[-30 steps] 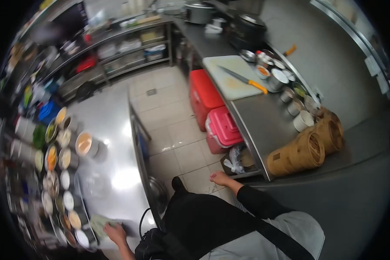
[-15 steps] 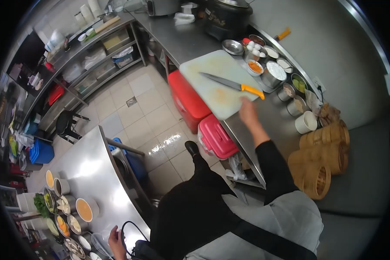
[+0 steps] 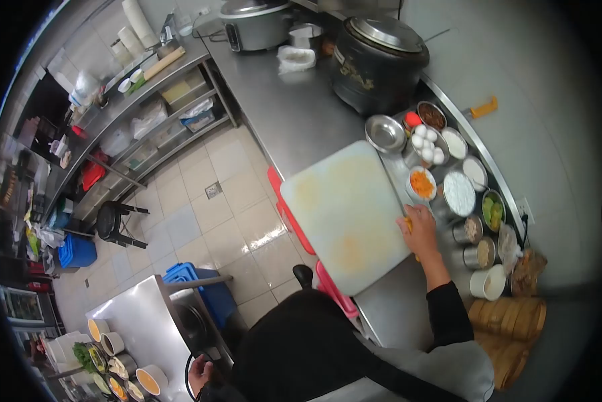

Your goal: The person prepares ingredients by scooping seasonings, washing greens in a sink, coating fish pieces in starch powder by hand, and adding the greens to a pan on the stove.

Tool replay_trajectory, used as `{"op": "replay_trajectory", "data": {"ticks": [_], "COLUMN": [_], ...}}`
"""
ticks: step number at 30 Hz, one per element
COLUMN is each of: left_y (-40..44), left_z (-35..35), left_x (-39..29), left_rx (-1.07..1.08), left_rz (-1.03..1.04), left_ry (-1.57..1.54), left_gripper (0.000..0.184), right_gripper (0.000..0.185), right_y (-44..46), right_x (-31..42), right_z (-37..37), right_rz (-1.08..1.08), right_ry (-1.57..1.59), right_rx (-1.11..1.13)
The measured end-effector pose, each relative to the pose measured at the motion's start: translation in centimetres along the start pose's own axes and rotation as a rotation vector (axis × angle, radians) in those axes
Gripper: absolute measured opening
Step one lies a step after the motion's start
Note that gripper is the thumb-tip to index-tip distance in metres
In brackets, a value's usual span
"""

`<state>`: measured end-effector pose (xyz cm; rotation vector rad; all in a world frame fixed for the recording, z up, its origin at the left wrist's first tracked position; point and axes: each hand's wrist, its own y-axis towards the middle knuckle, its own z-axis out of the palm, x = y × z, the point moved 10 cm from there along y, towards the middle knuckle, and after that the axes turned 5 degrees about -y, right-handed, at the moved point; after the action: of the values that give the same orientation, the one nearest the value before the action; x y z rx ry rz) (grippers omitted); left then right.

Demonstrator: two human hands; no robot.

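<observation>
My right hand (image 3: 421, 233) is closed round the yellow handle of a kitchen knife (image 3: 409, 224) at the right edge of a white cutting board (image 3: 338, 214). Most of the handle is hidden by my fingers, and the blade shows only as a thin dark line along the board's edge. Orange stains mark the board, which lies on a steel counter. At the lower left, my left hand (image 3: 199, 375) hangs beside my body near a black cable, its fingers loosely curled and apart, with nothing visible in them.
Beside the board stand a steel bowl (image 3: 385, 134), a bowl of eggs (image 3: 427, 144), shredded orange food (image 3: 421, 183) and several other containers. A black pot (image 3: 379, 63) is behind; bamboo steamers (image 3: 508, 318) are at right. Another steel table (image 3: 140, 315) holds food tubs.
My right hand has taken hold of the knife and moved it from the middle of the board to its right edge. The view has shifted, bringing the board lower in the picture.
</observation>
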<state>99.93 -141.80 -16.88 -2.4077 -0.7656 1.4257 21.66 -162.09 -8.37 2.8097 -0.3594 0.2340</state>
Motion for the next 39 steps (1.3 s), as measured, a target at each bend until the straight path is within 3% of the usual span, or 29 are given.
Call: {"op": "replay_trajectory", "data": {"ticks": [1,3,4,7,9,10,11,14,15,16,17,18,19,20,22,25,28,29,30,31,32,34,35,36,37,38,39], "left_y": [0.9,2.3,2.1,3.7,4.9,5.4,4.6,1.9,0.7,-0.5,-1.8,-2.9,-3.8,-4.8,-5.8,-5.8,-3.8,-3.3,-2.6,-1.7,-0.9,0.7,0.8,0.7,0.5,-0.7,-1.1], "left_z": [0.3,0.6,1.7,1.6,-0.1,-0.9,-1.2,-3.5,-4.0,-4.6,-4.6,-4.5,-4.6,-4.5,-4.4,-5.4,-5.9,-6.5,-5.9,-5.3,-5.8,-3.8,-3.7,-3.8,-4.2,-5.0,-4.9], "left_x": [-1.0,-3.8,-9.3,-13.7,-13.4,-13.2,-13.7,-13.4,-12.5,-11.7,-11.0,-9.5,-8.1,-7.3,-5.4,-2.9,0.5,0.7,1.4,1.9,2.1,1.1,1.2,0.7,0.2,0.9,1.7], "left_rx": [-0.009,-0.042,0.016,0.020,-0.033,-0.029,-0.046,-0.220,-0.259,-0.309,-0.349,-0.363,-0.367,-0.384,-0.420,-0.442,-0.398,-0.410,-0.361,-0.314,-0.332,-0.115,-0.109,-0.084,-0.060,-0.137,-0.140], "left_rz": [0.003,0.003,0.000,0.072,0.070,0.114,0.140,0.041,0.049,0.028,0.015,-0.032,-0.068,-0.070,-0.080,-0.111,-0.114,-0.113,-0.148,-0.178,-0.169,-0.099,-0.103,-0.090,-0.073,-0.138,-0.135], "left_ry": [-0.003,-0.092,0.084,0.083,0.127,0.184,0.232,0.190,0.212,0.163,0.115,0.051,-0.008,-0.047,-0.121,-0.283,-0.564,-0.578,-0.759,-0.940,-0.957,-1.331,-1.343,-1.452,-1.561,-1.516,-1.528], "left_gripper": [0.041,0.036,0.035,0.041,0.038,0.037,0.037,0.037,0.037,0.036,0.036,0.035,0.035,0.034,0.034,0.033,0.035,0.035,0.041,0.048,0.048,0.058,0.058,0.060,0.061,0.050,0.050], "right_gripper": [0.033,0.025,0.025,0.029,0.036,0.039,0.033,0.024,0.025,0.027,0.027,0.031,0.028,0.025,0.024,0.022,0.019,0.018,0.018,0.015,0.017,0.015,0.013,0.015,0.017,0.020,0.020], "right_y": [1.8,8.2,11.8,19.7,23.7,24.2,25.1,27.2,28.4,30.6,29.9,32.2,34.2,33.5,34.4,34.1,24.3,19.7,13.4,5.6,0.2,-11.0,-16.7,-21.6,-25.6,-28.9,-30.4], "right_x": [1.3,1.4,1.8,2.8,3.1,3.4,1.9,-1.1,-2.5,-7.2,-4.5,-4.7,-5.2,-2.4,4.6,18.9,40.0,45.7,52.7,59.4,64.4,71.1,73.6,74.9,75.6,76.0,77.1], "right_z": [-1.1,0.6,1.5,6.4,11.4,14.3,17.3,21.5,23.5,27.0,24.8,21.0,20.6,16.3,11.2,7.3,5.2,4.4,3.1,1.0,0.3,-1.2,-2.3,-2.3,-2.3,-2.5,-3.1], "right_rz": [-0.087,-0.043,-0.056,-0.178,-0.066,-0.121,-0.218,-0.186,-0.229,-0.392,-0.589,-0.291,-0.188,-0.143,-0.211,-0.441,-0.770,-0.793,-0.915,-0.866,-1.181,-1.665,-1.858,-2.019,-2.153,-2.290,-2.299], "right_ry": [0.016,0.200,0.259,0.158,-0.134,-0.152,-0.190,-0.178,-0.370,-0.310,-0.718,-0.149,-0.329,-0.310,-0.082,0.356,0.465,0.616,0.510,0.564,0.565,0.682,0.812,0.703,0.668,0.626,0.615], "right_rx": [-0.129,-0.149,-0.158,-0.300,-0.016,0.239,0.175,0.182,0.268,-0.110,-0.188,-0.060,0.075,0.087,0.083,0.305,0.601,0.574,0.713,0.998,0.889,0.769,0.787,0.795,0.804,0.812,0.817]}}
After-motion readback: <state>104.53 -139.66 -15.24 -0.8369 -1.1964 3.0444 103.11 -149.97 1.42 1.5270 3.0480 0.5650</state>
